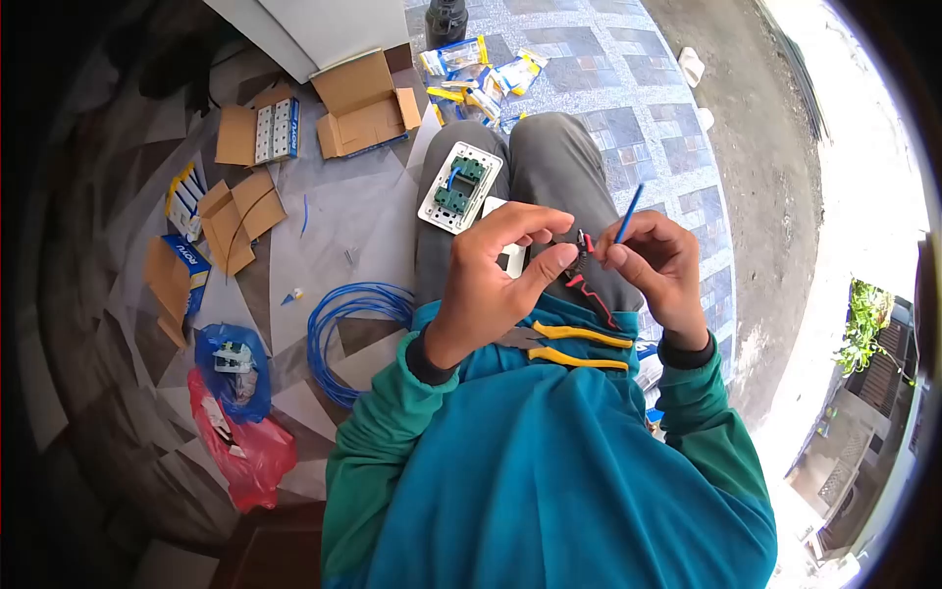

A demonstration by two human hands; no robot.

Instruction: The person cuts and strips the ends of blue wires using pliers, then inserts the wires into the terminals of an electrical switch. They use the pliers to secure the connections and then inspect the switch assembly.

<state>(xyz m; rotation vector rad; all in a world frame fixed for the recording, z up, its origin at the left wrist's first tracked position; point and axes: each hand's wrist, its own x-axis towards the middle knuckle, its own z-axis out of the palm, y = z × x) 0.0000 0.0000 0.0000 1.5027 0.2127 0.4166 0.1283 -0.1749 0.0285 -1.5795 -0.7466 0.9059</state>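
Observation:
Between the thumb and fingers of my right hand (659, 265) is a short piece of blue wire (630, 213), its upper end pointing up. My left hand (502, 275) hovers over my lap with thumb and forefinger apart and nothing visible between them. Below and between the hands lies a red-and-black hand tool (595, 296), partly hidden. Yellow-handled pliers (581, 347) rest on my shirt, their jaws toward my left wrist. On my left thigh sits a white outlet plate (432, 209) with green modules and a blue wire in its back. A second white plate (514, 261) is mostly covered by my left hand.
A coil of blue wire (324, 339) lies on the floor at left. Open cardboard boxes (365, 103), a blue plastic bag (257, 351) and a red plastic bag (265, 456) stand around it. Yellow-and-white packets (481, 86) and a dark bottle (446, 25) are ahead on the tiles.

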